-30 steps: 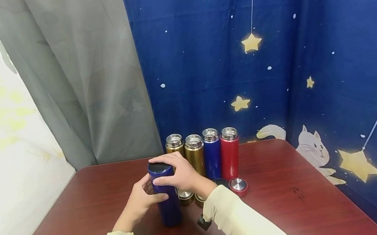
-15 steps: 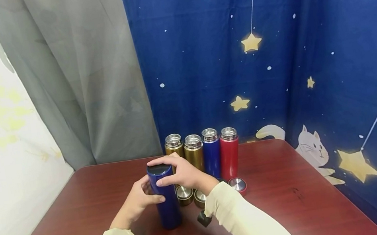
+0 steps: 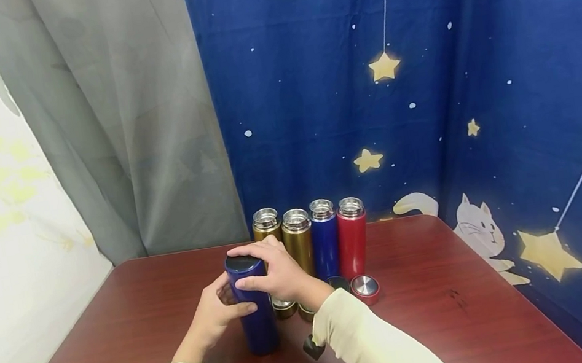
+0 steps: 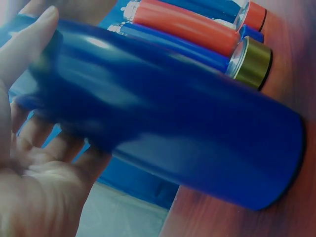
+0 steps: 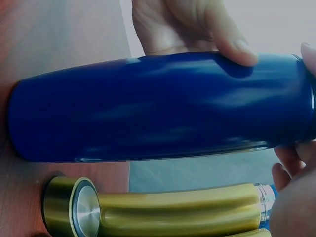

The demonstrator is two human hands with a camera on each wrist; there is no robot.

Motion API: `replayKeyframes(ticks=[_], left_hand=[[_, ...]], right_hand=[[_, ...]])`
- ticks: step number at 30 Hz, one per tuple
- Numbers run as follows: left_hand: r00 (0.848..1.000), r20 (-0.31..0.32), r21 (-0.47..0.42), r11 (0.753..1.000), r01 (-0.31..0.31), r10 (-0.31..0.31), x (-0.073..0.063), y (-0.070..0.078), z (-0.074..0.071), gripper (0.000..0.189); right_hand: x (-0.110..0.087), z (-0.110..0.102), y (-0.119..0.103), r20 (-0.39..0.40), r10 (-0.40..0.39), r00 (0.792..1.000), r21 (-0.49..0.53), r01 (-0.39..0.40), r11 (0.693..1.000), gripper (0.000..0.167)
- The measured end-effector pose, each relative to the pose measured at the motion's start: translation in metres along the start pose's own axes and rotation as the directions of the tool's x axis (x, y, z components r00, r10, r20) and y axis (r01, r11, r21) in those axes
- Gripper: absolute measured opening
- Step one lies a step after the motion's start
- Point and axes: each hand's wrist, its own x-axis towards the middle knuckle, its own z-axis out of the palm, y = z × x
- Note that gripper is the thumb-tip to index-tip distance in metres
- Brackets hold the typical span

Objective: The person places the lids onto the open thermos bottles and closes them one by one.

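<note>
A blue thermos bottle (image 3: 260, 331) stands upright near the front middle of the table, its top a dark lid (image 3: 244, 263). My left hand (image 3: 211, 317) holds the body from the left, thumb across the near side and fingers behind it. From the right, my right hand (image 3: 277, 273) grips the lid end, with the thumb on the near side and fingers over the far edge. In the left wrist view the bottle's blue wall (image 4: 197, 123) hides part of what lies behind. The right wrist view shows the left thumb (image 5: 234, 47) pressed on the bottle.
Behind stand two gold bottles (image 3: 300, 245), a blue one (image 3: 325, 242) and a red one (image 3: 353, 241), all uncapped. Their lids lie in front, including a red lid (image 3: 366, 289) and a gold lid (image 5: 69, 205). Curtains hang behind the table (image 3: 450, 283).
Both hands stay on the blue thermos bottle, with only slight shifts of the right hand. The head view has moved a little.
</note>
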Motion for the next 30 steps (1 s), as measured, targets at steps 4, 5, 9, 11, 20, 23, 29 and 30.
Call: replayKeyframes(ticks=[4, 5, 9, 11, 20, 23, 29, 30], left_hand=[[0.998, -0.048, 0.029, 0.999, -0.032, 0.034, -0.003, 0.002, 0.005, 0.067], [0.997, -0.062, 0.032, 0.999, -0.039, 0.041, -0.003, 0.002, 0.007, 0.068], [0.991, -0.125, 0.039, 0.998, -0.049, 0.053, -0.004, 0.007, 0.014, 0.071], [0.985, -0.160, 0.062, 0.996, -0.058, 0.068, -0.005, 0.009, 0.019, 0.072], [0.949, -0.296, 0.158, 0.986, -0.062, 0.107, -0.008, 0.010, 0.030, 0.080], [0.944, -0.312, 0.182, 0.982, -0.051, 0.106, -0.008, 0.007, 0.030, 0.082], [0.947, -0.309, 0.189, 0.981, -0.035, 0.093, -0.013, 0.000, 0.028, 0.086], [0.947, -0.306, 0.193, 0.981, -0.033, 0.092, -0.013, -0.001, 0.028, 0.086]], right_hand=[[-0.001, 0.003, 0.001, -0.064, -0.049, 0.997, -0.058, 0.046, 0.997, 0.049], [-0.001, 0.004, 0.002, -0.079, -0.065, 0.995, -0.075, 0.059, 0.995, 0.049], [-0.001, 0.004, 0.002, -0.125, -0.109, 0.986, -0.127, 0.093, 0.988, 0.050], [-0.001, 0.004, 0.002, -0.134, -0.116, 0.984, -0.142, 0.096, 0.985, 0.050], [-0.001, 0.005, 0.000, -0.146, -0.085, 0.986, -0.165, 0.060, 0.984, 0.049], [-0.001, 0.004, 0.001, -0.129, -0.053, 0.990, -0.124, 0.037, 0.992, 0.049], [-0.003, 0.004, 0.003, -0.064, 0.031, 0.997, -0.009, -0.031, 0.999, 0.053], [-0.004, 0.005, 0.003, -0.058, 0.056, 0.997, 0.017, -0.055, 0.998, 0.055]])
